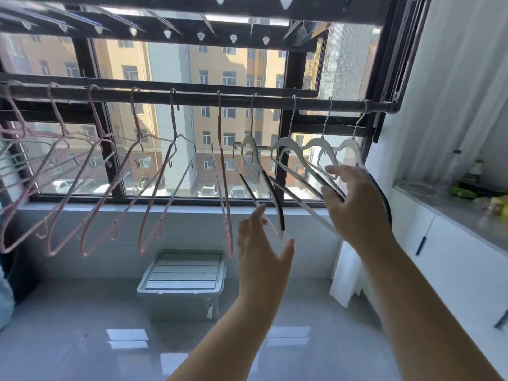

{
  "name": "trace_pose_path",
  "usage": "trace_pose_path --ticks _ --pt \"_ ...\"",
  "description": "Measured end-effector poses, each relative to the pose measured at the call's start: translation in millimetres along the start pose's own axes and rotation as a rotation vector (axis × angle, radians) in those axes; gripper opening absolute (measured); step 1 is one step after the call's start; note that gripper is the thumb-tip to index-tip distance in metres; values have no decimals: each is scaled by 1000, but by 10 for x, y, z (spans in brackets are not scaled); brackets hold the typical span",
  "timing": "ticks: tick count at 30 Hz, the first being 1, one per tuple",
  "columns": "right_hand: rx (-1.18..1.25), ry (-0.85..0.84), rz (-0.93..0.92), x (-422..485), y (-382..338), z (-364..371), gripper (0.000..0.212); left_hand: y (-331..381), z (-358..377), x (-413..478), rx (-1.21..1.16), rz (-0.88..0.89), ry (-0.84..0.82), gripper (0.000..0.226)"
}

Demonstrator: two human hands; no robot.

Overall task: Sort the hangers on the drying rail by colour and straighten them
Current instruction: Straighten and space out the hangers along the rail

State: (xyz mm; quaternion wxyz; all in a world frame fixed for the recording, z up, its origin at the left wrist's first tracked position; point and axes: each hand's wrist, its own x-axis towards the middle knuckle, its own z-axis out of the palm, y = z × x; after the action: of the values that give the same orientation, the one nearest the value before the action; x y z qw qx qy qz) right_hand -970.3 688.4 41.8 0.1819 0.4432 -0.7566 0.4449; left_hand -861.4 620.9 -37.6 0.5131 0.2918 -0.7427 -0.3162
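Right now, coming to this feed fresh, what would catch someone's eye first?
The drying rail across the window stands out, pink hangers skewed along its left and middle, white hangers bunched at its right. Both hands are raised at the white group: the left hand open by one hanger's lower tip, the right hand with fingers spread against others. A lidded storage box sits on the floor below.

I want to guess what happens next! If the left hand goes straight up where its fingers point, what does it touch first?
Most likely the leftmost white hanger, whose lower end hangs right by the open fingers of the left hand. Depth is hard to judge, so it may just miss.
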Motion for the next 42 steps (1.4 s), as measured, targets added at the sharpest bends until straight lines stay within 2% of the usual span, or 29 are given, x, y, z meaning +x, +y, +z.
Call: trace_pose_path --ticks 2,4,7,9,13,15,18,21,23,30,37,42 --pt "24 -89 122 62 124 -70 37 134 30 -14 -60 52 36 55" --pt "150 -179 241 70 211 -70 34 246 86 -7 -130 84 7 46" --pt "389 -199 376 60 324 -37 27 359 210 0 -174 57 -133 34" --pt "542 -225 443 70 361 -16 28 394 309 -15 -169 10 -239 35" --pt "594 -321 530 123 405 75 36 396 467 -70 -134 -14 -351 35" --pt "520 -384 516 141 402 126 37 361 502 -95 -116 -15 -349 34" --pt "447 -396 476 175 375 203 37 311 524 -160 -59 18 -340 47" --pt "460 -413 476 211 340 289 38 292 529 -214 -30 50 -344 53" --pt "486 -417 466 217 334 344 32 283 532 -223 2 60 -344 53" --pt "522 -312 424 223 409 376 28 282 606 -188 35 61 -352 50" --pt "555 -349 408 219 480 323 19 260 680 -210 9 45 -346 54" --pt "534 -363 410 201 490 308 35 252 662 -313 8 74 -298 56"
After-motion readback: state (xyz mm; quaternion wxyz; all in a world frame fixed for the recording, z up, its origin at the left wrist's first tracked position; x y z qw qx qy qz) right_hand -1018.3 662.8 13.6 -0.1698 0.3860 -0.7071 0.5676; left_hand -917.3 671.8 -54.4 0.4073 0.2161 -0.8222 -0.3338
